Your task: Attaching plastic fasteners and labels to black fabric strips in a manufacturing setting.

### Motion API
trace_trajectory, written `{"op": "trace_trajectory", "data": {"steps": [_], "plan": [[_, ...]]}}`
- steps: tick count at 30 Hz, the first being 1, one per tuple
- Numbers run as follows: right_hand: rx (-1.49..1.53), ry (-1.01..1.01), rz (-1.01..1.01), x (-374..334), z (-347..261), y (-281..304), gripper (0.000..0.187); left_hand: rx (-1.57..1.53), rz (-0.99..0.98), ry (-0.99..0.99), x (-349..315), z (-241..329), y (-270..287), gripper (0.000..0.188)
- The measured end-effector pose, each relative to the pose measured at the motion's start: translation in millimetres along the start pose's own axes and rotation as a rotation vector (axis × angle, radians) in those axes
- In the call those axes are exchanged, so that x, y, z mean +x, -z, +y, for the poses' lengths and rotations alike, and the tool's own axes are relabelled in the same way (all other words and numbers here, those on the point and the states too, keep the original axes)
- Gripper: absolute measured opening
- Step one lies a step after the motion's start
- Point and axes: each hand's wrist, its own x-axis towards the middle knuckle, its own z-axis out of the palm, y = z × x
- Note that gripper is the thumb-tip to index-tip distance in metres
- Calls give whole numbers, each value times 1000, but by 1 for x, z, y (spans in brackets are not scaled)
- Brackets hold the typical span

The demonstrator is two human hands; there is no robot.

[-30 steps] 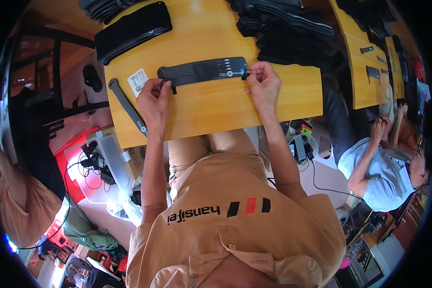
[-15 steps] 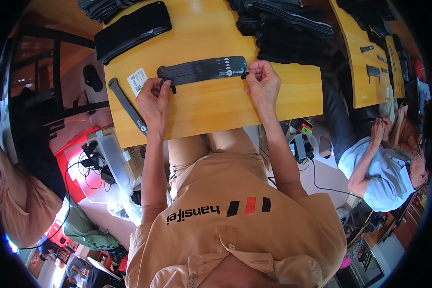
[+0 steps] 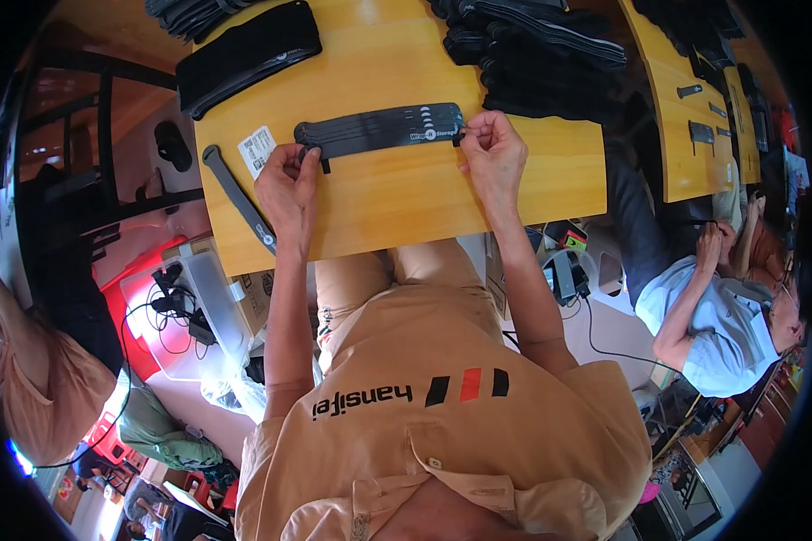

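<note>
Several black straps (image 3: 370,129) with white print lie fanned out in overlapping rows on the yellow wooden table (image 3: 397,194). My left hand (image 3: 289,180) pinches the left end of the nearest strap between thumb and fingers. At the opposite end, my right hand (image 3: 494,153) is closed in a pinch on that strap's right tip. Small dark tabs stick out beside both hands. Left of my left hand a white printed label (image 3: 258,147) lies flat, partly behind the fingers. One separate black strap (image 3: 236,197) lies slantwise near the table's left edge.
A stack of black straps (image 3: 248,59) sits at the far left of the table, and a larger pile (image 3: 541,68) at the far right. Under the table's left side stands a clear plastic bin (image 3: 189,316) with cables. A person in a light blue shirt (image 3: 708,316) sits at right.
Almost nothing differs. Both hands keep their pinch at the strap's ends, with only a slight shift of the fingers and of the view.
</note>
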Motion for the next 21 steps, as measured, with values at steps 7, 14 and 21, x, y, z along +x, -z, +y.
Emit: {"op": "trace_trajectory", "data": {"steps": [7, 14, 21], "plan": [[-60, 49, 29, 1, 6, -3, 10, 3, -6, -10, 1, -2, 0, 17], [-119, 124, 43, 0, 6, -5, 9, 30, 15, -22, 1, -4, -1, 18], [-214, 244, 62, 0, 4, -6, 9, 53, 44, -59, 1, -7, -2, 19]]}}
